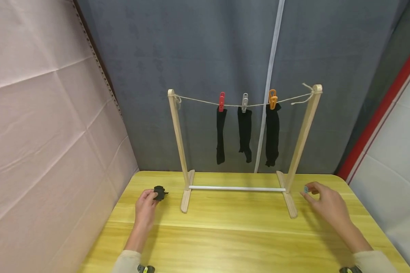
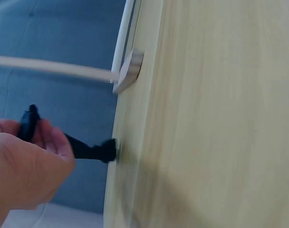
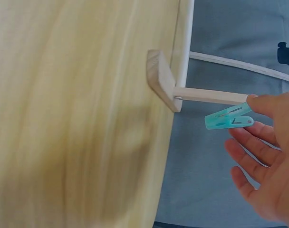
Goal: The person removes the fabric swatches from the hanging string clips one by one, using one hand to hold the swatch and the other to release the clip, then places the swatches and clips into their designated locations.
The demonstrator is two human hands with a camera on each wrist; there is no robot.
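At the left of the head view, my left hand [image 1: 145, 211] pinches a bunched black sock [image 1: 159, 193] between thumb and fingers. Its loose end dangles below the fingers in the left wrist view, where the sock [image 2: 94, 151] is partly covered by the hand. On the right, my right hand [image 1: 330, 207] holds a light teal clothespin [image 3: 228, 118] by its handles, thumb on one side and a finger on the other. Three black socks hang from a string [image 1: 198, 100], under a red clothespin [image 1: 221, 101], a grey clothespin [image 1: 244, 102] and an orange clothespin [image 1: 272, 99].
A wooden frame [image 1: 178, 140] with a white crossbar [image 1: 237, 188] stands on the wood-grain table [image 1: 218, 242], between my hands. Behind it hangs a grey curtain [image 1: 191, 45]. Pale fabric [image 1: 48, 132] borders the left, and a white panel with a red strip [image 1: 382, 113] borders the right.
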